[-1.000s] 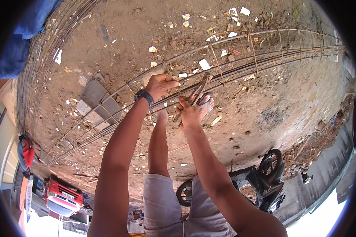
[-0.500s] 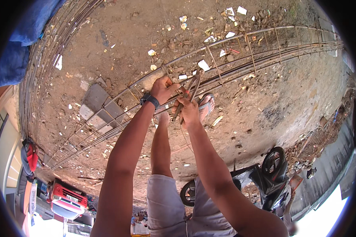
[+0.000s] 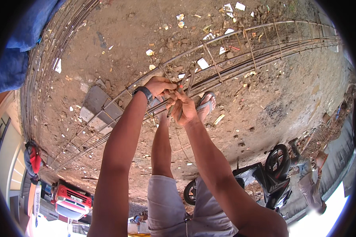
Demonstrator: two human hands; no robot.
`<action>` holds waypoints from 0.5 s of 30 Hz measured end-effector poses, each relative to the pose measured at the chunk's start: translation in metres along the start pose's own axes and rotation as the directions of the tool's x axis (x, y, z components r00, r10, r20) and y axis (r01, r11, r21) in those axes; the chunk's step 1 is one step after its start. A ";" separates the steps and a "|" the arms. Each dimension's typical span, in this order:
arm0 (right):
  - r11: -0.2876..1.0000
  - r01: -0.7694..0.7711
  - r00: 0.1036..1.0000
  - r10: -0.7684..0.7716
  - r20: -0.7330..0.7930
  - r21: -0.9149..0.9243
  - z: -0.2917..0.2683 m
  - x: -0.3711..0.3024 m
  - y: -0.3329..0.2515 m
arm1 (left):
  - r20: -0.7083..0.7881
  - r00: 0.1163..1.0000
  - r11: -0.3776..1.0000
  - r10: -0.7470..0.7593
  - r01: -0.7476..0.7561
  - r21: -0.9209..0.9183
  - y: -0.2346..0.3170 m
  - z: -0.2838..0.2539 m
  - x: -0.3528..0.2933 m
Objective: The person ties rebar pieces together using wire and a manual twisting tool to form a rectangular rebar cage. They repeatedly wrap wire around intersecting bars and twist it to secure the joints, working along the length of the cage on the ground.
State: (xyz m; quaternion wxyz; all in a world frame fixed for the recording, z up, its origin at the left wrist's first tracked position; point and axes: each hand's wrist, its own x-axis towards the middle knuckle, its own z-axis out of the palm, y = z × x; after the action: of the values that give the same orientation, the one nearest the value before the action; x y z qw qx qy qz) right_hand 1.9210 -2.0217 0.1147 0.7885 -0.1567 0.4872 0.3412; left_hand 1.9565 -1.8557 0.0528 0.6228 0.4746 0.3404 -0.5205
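Observation:
A long rebar cage [image 3: 225, 36] of rusty bars and stirrups runs from lower left to upper right, passing under both hands. My right hand [image 3: 185, 110] is closed round a pair of pincers [image 3: 191, 82]; their jaw end points away from me, over the bars. My left hand [image 3: 157, 85], with a dark watch on its wrist, has its fingertips pinched beside the pincers at the cage. What lies between those fingertips is too small to make out. A thin wire [image 3: 179, 138] hangs below my right hand.
Concrete blocks [image 3: 100, 106] lie under the cage at left. Loose rebar [image 3: 39, 79] runs along the left side, near a blue cover [image 3: 12, 67]. Behind me are a motorcycle [image 3: 265, 177], a red vehicle [image 3: 72, 199] and another person [image 3: 307, 183]. White scraps litter the ground.
My hands have drawn closer together, the right one shifting left with the pincers. The left hand has moved slightly left. Another person shows more fully at the lower right.

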 end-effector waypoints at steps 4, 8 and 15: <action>0.943 0.056 0.977 -0.119 -0.177 -0.327 0.006 0.001 -0.002 | -0.062 0.978 0.974 0.198 -0.203 -0.099 -0.015 0.017 -0.011; 0.413 0.204 0.853 -0.521 -0.046 -0.888 -0.013 0.004 0.000 | -0.173 0.908 0.924 0.381 -0.377 0.057 -0.029 0.022 -0.004; -0.306 0.297 0.688 -0.588 0.425 -0.904 0.040 0.010 -0.022 | -0.088 0.933 0.929 0.349 -0.357 -0.101 -0.037 0.007 0.013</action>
State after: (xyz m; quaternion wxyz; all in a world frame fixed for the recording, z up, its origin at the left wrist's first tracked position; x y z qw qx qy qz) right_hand 1.9655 -2.0102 0.1229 0.4261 -0.8733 0.0602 0.2283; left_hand 1.9232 -1.8670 0.0342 0.7204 0.5090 0.3001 -0.3632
